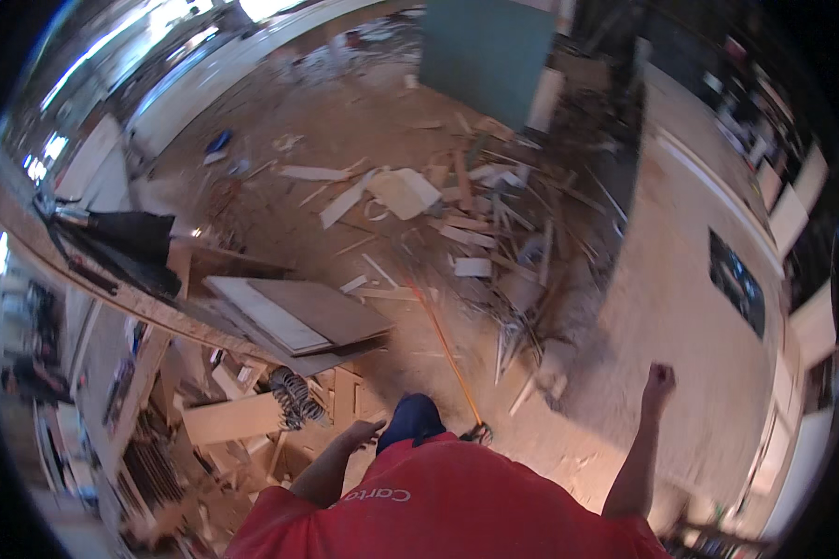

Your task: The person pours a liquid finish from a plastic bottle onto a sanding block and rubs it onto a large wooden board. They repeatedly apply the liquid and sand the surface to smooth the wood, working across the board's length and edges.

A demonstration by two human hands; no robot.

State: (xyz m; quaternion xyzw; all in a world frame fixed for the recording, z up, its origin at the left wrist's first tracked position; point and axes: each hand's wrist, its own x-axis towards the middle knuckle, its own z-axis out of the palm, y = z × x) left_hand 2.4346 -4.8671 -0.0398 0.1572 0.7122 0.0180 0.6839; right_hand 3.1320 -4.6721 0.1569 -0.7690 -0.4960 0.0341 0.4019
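My right hand point(660, 378) is raised at the right, over the near part of a long pale wooden board surface point(690, 307). Its fingers are curled into a fist, and nothing shows in it. Low beside my dark-trousered leg point(414, 419) hangs my left hand point(364, 432). The fingers there look loosely apart, with no object visible between them. A thin orange pole point(447, 349) lies slanting across the floor ahead of me, a small dark piece point(478, 433) at its near end. Neither hand touches it.
Scrap wood and offcuts point(466, 224) litter the floor ahead. Stacked flat panels point(298, 321) jut out on the left, near a coil of dark wire point(295, 396) and a heap of wood pieces point(233, 419). A large green panel point(487, 61) stands at the back.
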